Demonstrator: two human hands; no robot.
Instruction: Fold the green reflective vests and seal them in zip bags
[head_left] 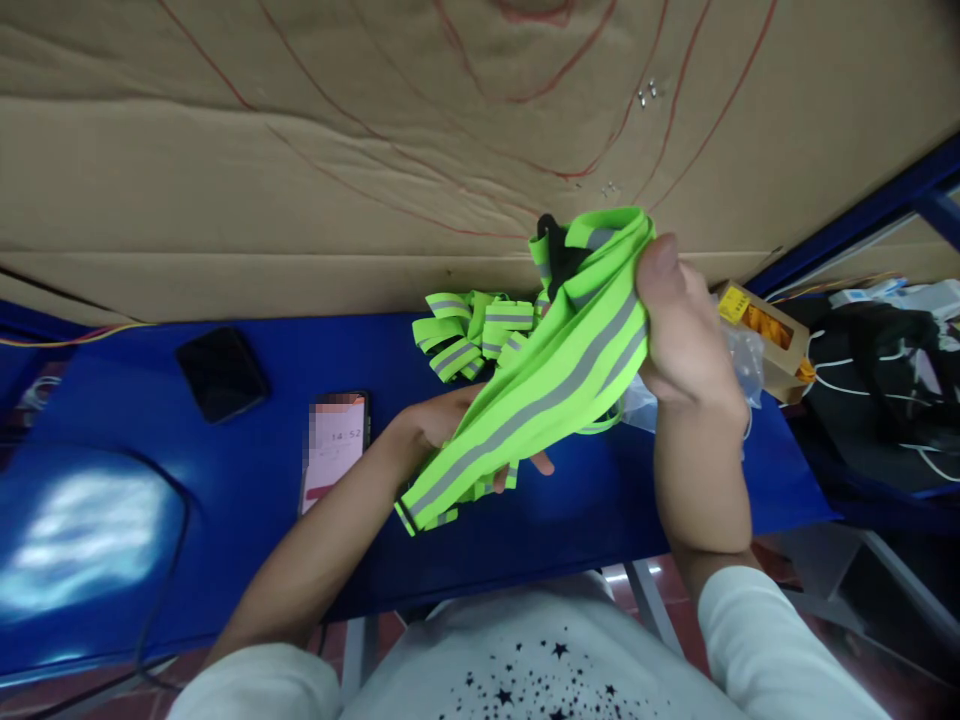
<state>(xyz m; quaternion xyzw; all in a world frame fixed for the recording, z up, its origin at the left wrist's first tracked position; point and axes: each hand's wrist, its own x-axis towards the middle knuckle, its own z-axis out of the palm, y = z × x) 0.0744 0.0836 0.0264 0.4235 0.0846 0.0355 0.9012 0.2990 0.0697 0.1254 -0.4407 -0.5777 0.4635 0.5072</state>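
A bundle of neon-green reflective straps (525,400) with grey stripes stretches diagonally in front of me. Its upper end is bunched in my right hand (686,330), whose fingers are closed around it with the thumb on top. A black piece (559,255) pokes out at that end. My left hand (442,415) reaches beneath the bundle and holds it from behind; the straps cover most of the hand, and only some fingertips show past the lower edge. Further green reflective straps (457,335) lie in a loose pile behind, on the blue table (247,480).
A phone with a lit screen (337,445) and a dark flat object (221,373) lie to the left. At right stand a cardboard box (769,335) with orange contents, clear plastic bags (641,405) and a black bag (870,390). A cardboard panel (337,180) closes the back.
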